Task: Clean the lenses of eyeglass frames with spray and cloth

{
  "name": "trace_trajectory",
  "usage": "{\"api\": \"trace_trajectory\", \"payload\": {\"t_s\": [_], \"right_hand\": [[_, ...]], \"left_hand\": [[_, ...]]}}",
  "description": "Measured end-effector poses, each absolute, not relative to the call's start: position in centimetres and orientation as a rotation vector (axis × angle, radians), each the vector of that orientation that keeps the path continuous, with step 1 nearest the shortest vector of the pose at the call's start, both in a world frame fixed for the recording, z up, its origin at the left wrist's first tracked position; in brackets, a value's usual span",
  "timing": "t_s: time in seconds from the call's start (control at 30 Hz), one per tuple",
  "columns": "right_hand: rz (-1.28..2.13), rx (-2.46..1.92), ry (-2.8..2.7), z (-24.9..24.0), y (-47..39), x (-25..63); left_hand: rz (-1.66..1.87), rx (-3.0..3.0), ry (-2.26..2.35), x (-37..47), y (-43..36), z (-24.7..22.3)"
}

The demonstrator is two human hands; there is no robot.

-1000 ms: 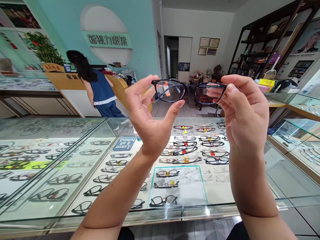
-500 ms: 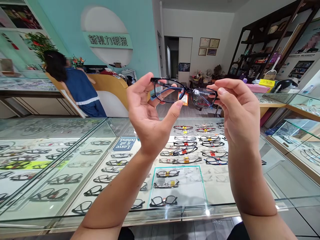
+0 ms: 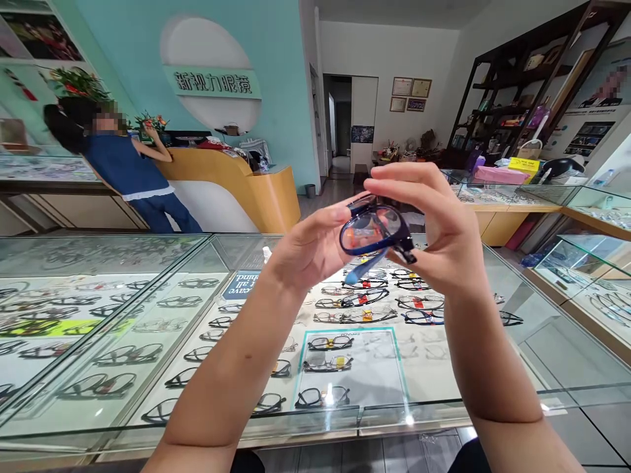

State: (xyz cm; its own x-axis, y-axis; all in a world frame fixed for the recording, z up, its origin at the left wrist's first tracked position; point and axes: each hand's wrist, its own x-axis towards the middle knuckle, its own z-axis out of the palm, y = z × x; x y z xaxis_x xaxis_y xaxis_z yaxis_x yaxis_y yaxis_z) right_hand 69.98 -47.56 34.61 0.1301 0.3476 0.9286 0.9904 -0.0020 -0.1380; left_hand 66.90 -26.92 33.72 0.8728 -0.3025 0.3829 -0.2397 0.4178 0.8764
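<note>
A pair of dark blue glasses (image 3: 371,230) is held up above the glass counter, turned at an angle, with a lighter blue temple arm pointing down toward me. My left hand (image 3: 318,246) grips the far side of the frame, its thumb near the rim and its other fingers partly hidden behind the lenses. On the near right side, my right hand (image 3: 438,223) curls over the frame, fingers above and thumb below by the hinge. An orange-red tag shows through the lens.
Beneath both arms, a glass display case (image 3: 359,419) holds rows of glasses (image 3: 325,363). Another case (image 3: 604,256) is at the right. Behind the counter, a person in blue (image 3: 125,164) stands by a curved wooden desk (image 3: 276,197).
The glasses have turned from facing across the view to an angled side view, lower down. Both hands have come closer together. The person in blue has shifted left and raised an arm.
</note>
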Motion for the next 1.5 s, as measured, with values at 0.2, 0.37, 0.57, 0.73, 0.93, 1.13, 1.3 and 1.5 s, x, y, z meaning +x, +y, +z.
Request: {"api": "trace_trajectory", "payload": {"t_s": [0.2, 0.37, 0.57, 0.73, 0.93, 1.13, 1.3, 1.5], "right_hand": [[-1.063, -1.555, -1.327, 34.1, -47.2, 69.1], [-1.006, -1.623, -1.287, 34.1, -47.5, 69.0], [-1.001, -1.590, -1.309, 34.3, -47.5, 69.1], [-0.972, -1.615, -1.344, 34.7, -47.5, 68.7], [-0.866, -1.581, -1.122, 34.3, -47.8, 70.3], [-0.822, -1.482, -1.007, 33.7, -48.2, 71.8], [-0.832, -1.477, -0.983, 33.7, -47.9, 71.4], [-0.833, -1.477, -0.950, 33.7, -47.9, 71.3]], "left_hand": [[-0.179, 1.065, -0.547, 67.9, -26.8, 32.1], [-0.238, 1.107, -0.595, 68.2, -26.9, 32.3], [-0.118, 1.289, -0.609, 69.3, -26.3, 31.5], [0.046, 1.427, -0.669, 70.0, -26.0, 31.4], [0.832, 1.352, -0.668, 69.7, -26.0, 32.9], [1.581, 1.184, -0.677, 70.0, -25.2, 33.1], [1.548, 1.343, -0.554, 69.4, -25.6, 32.8], [1.592, 1.424, -0.464, 69.0, -26.5, 32.9]]}}
